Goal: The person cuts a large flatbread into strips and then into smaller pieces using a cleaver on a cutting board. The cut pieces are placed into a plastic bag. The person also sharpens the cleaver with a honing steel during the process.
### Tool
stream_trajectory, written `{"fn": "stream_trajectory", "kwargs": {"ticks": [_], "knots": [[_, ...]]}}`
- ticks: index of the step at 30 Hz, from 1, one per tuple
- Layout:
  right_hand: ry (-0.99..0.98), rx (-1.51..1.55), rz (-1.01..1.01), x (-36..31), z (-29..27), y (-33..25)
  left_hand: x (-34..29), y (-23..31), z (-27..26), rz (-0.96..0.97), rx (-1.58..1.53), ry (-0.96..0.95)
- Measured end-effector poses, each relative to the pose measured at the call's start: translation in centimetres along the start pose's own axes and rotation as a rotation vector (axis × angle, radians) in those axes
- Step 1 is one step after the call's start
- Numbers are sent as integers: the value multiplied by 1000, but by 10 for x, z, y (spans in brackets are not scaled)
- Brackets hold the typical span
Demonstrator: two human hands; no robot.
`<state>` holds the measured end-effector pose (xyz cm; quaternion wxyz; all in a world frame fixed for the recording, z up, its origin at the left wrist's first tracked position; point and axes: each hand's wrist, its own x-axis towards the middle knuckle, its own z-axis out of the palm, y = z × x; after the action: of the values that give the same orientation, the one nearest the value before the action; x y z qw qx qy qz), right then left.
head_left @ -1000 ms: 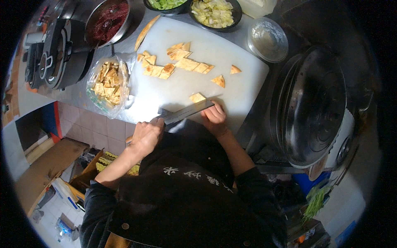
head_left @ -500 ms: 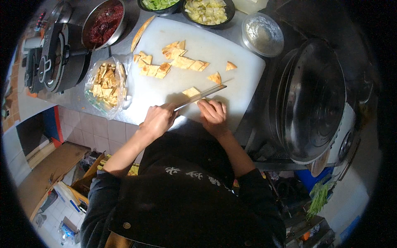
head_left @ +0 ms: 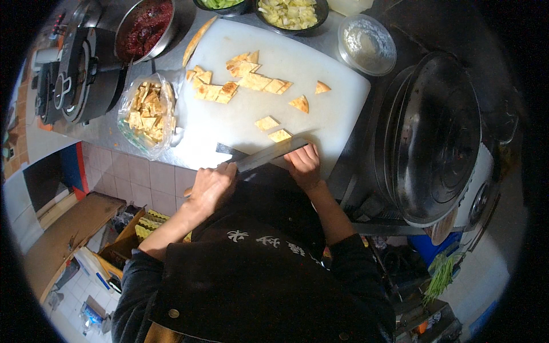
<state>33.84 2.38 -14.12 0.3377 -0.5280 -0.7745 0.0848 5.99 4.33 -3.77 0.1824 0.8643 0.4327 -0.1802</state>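
My left hand [head_left: 213, 186] is closed around the handle of a knife [head_left: 266, 155], whose long blade points up to the right over the near edge of the white cutting board [head_left: 331, 123]. Curled beside the blade's tip is my right hand [head_left: 304, 163]; whatever its fingers press on is hidden. Just beyond the blade lie two diamond-shaped flatbread pieces, one [head_left: 279, 136] close to the steel and another [head_left: 267, 123] behind it. Farther up the board are several browned pieces [head_left: 257, 82] and two wedge-shaped ends [head_left: 299, 103]. A curved strip of crust [head_left: 198, 42] rests along the board's left edge.
A clear plastic bag [head_left: 127, 134] of cut flatbread stands left of the board. Behind are a metal bowl of dark red paste [head_left: 147, 31], a black bowl of chopped pale vegetable [head_left: 291, 14] and a clear round tub [head_left: 367, 46]. A large dark lidded pan [head_left: 437, 143] occupies the right.
The knife has come nearer to me, with its blade lower and tilted. A second diamond piece now shows beside the first. My right hand has shifted slightly right and nearer.
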Motion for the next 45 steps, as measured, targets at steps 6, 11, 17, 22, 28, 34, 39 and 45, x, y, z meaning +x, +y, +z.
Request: {"fn": "stream_trajectory", "kwargs": {"ticks": [6, 11, 17, 22, 28, 34, 39, 45], "knots": [[19, 67, 66, -10, 10, 9, 9, -3, -21, 28, -14, -173], [16, 142, 136, -13, 17, 7, 63, 16, -7, 1, -174, -158], [-82, -4, 97, -12, -3, -3, 81, 19, 3, 39, -295, 156], [-104, -44, 65, -21, -8, -1, 57, 14, 7, 10, -407, 183], [-104, 16, 54, -32, -12, 6, 6, 17, 2, 15, -133, 88], [-47, 26, 25, -31, -9, 7, -5, 13, 1, 48, 47, -126], [-20, 47, 21, -53, 2, 20, 15, 20, 2, 6, -95, -115], [63, 94, 50, -39, 4, 13, 77, 32, 33, 59, -237, -9]]}}
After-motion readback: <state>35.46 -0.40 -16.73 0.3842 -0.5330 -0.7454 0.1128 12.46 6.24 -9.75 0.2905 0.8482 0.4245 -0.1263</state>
